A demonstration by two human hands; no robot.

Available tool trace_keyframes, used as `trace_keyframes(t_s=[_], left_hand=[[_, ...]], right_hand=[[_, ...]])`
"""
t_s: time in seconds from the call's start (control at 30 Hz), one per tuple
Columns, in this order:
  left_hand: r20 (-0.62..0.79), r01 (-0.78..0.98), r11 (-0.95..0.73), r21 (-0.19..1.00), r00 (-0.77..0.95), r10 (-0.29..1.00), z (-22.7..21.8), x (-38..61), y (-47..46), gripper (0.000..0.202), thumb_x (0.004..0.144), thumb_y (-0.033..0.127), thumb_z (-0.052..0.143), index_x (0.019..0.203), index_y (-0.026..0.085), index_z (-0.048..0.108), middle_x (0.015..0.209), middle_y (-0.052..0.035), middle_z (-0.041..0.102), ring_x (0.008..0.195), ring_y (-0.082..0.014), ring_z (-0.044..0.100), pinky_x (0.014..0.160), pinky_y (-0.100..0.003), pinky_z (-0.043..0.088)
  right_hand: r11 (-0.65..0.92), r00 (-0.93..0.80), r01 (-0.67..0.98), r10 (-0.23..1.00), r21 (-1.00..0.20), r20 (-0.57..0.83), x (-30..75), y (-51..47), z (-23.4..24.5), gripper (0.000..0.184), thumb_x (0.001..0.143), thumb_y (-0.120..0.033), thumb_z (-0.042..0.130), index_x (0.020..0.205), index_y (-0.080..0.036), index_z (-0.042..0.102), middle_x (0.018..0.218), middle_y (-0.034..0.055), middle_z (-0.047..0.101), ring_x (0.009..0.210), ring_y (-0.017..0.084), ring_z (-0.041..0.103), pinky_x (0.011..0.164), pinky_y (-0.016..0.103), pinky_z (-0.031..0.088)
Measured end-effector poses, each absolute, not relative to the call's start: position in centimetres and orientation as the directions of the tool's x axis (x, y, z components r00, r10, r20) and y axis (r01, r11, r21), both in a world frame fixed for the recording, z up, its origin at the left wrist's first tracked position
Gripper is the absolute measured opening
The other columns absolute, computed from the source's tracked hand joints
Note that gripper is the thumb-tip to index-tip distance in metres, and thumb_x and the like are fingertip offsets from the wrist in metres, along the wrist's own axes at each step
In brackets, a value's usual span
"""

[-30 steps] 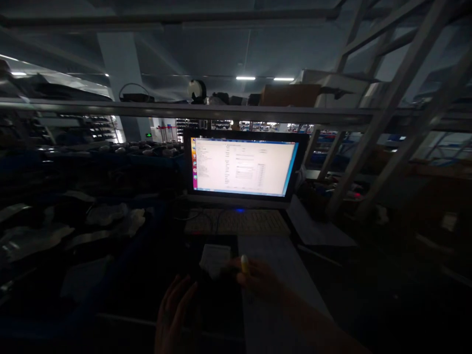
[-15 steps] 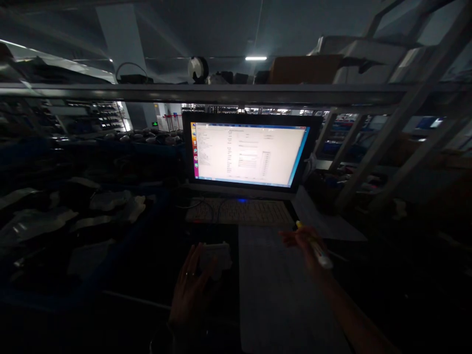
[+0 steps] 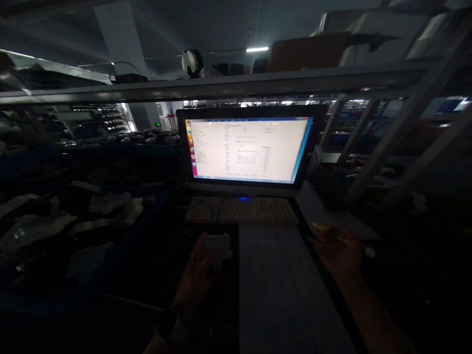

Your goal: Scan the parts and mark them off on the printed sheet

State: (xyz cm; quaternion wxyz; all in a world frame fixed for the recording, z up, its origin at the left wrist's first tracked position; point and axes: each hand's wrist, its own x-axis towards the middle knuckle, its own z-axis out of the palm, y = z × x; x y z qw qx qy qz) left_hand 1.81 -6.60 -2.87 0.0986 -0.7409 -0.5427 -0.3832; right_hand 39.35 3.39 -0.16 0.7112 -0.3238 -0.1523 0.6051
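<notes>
My left hand (image 3: 195,280) grips a small pale, box-like part (image 3: 220,244) just below the keyboard, with fingers along its left side and the thumb across its front. A dark band circles that wrist. Off to the right, my right hand (image 3: 339,255) has its fingers closed on a pen (image 3: 320,226) with a yellow end pointing left; a whitish end shows past the hand on the other side. A large sheet of paper (image 3: 280,285) lies between the two hands. The scene is dark, and finger details are hard to see.
A lit monitor (image 3: 245,152) stands behind a white keyboard (image 3: 241,210) with a cable looped over it. At left, a blue bin (image 3: 142,231) contains bagged items. Another paper (image 3: 332,216) lies right of the keyboard. An overhead shelf (image 3: 221,87) carries a cardboard box (image 3: 306,53).
My right hand has moved right, away from the keyboard's corner, and the pen has turned flatter. My left hand's fingers have drawn closer around the pale part. The view has shifted slightly.
</notes>
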Motion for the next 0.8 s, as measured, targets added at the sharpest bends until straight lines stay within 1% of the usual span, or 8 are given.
trace_keyframes(t_s=[0.1,0.23,0.33,0.43,0.57,0.67,0.8], left_hand=[[0.672,0.874,-0.396,0.282,0.115,0.732,-3.1,1.9,-6.7,0.039,0.082,0.017,0.064,0.119,0.026,0.054,0.150,-0.0104,0.034,0.126,-0.0289,0.052,0.090,-0.040,0.057],[0.683,0.871,-0.406,0.277,0.119,0.720,-3.1,1.9,-6.8,0.038,0.083,0.016,0.063,0.118,0.025,0.054,0.152,-0.0113,0.031,0.127,-0.0293,0.051,0.091,-0.039,0.057],[0.691,0.875,-0.405,0.266,0.119,0.712,-3.1,2.0,-6.8,0.040,0.083,0.016,0.062,0.120,0.025,0.053,0.152,-0.0116,0.030,0.128,-0.0298,0.049,0.091,-0.040,0.056],[0.690,0.879,-0.391,0.274,0.104,0.717,-3.3,2.1,-6.9,0.039,0.084,0.016,0.060,0.121,0.025,0.052,0.152,-0.0121,0.030,0.128,-0.0297,0.049,0.090,-0.040,0.057],[0.710,0.876,-0.403,0.266,0.105,0.696,-3.5,2.2,-6.9,0.040,0.085,0.016,0.058,0.123,0.025,0.051,0.152,-0.0112,0.030,0.130,-0.0286,0.046,0.091,-0.040,0.056],[0.716,0.877,-0.406,0.259,0.108,0.690,-3.4,2.2,-6.8,0.039,0.084,0.016,0.059,0.121,0.025,0.052,0.152,-0.0108,0.030,0.132,-0.0290,0.044,0.092,-0.040,0.056],[0.717,0.871,-0.410,0.272,0.101,0.690,-3.5,2.2,-6.8,0.040,0.082,0.016,0.062,0.120,0.024,0.053,0.150,-0.0126,0.032,0.130,-0.0299,0.047,0.091,-0.041,0.057]], right_hand=[[0.078,0.206,-0.779,0.969,-0.623,-0.136,39.1,2.7,0.3,0.025,0.067,-0.046,0.066,0.070,-0.021,0.060,0.053,-0.0042,0.055,0.040,0.011,0.050,0.036,0.023,0.042],[0.083,0.195,-0.800,0.972,-0.594,-0.128,38.6,2.1,0.9,0.025,0.067,-0.043,0.065,0.066,-0.020,0.058,0.048,-0.0063,0.046,0.035,0.007,0.040,0.032,0.020,0.035],[0.104,0.216,-0.797,0.969,-0.595,-0.120,38.4,1.9,1.3,0.025,0.070,-0.042,0.061,0.064,-0.019,0.058,0.044,-0.0067,0.042,0.033,0.006,0.036,0.031,0.019,0.034],[0.118,0.228,-0.784,0.968,-0.609,-0.106,38.4,1.9,1.2,0.026,0.072,-0.042,0.058,0.062,-0.018,0.058,0.042,-0.0060,0.041,0.031,0.006,0.034,0.030,0.019,0.032],[0.098,0.203,-0.770,0.974,-0.631,-0.097,38.9,2.3,0.4,0.030,0.073,-0.046,0.057,0.061,-0.019,0.059,0.036,-0.0072,0.035,0.027,0.007,0.029,0.028,0.020,0.030],[0.084,0.188,-0.774,0.977,-0.627,-0.101,39.2,2.5,-0.1,0.032,0.076,-0.048,0.057,0.061,-0.020,0.058,0.034,-0.0080,0.032,0.027,0.008,0.028,0.030,0.021,0.030],[0.087,0.182,-0.780,0.979,-0.620,-0.092,39.1,2.5,-0.2,0.035,0.079,-0.050,0.053,0.061,-0.020,0.056,0.034,-0.0084,0.031,0.027,0.008,0.027,0.030,0.021,0.030]])
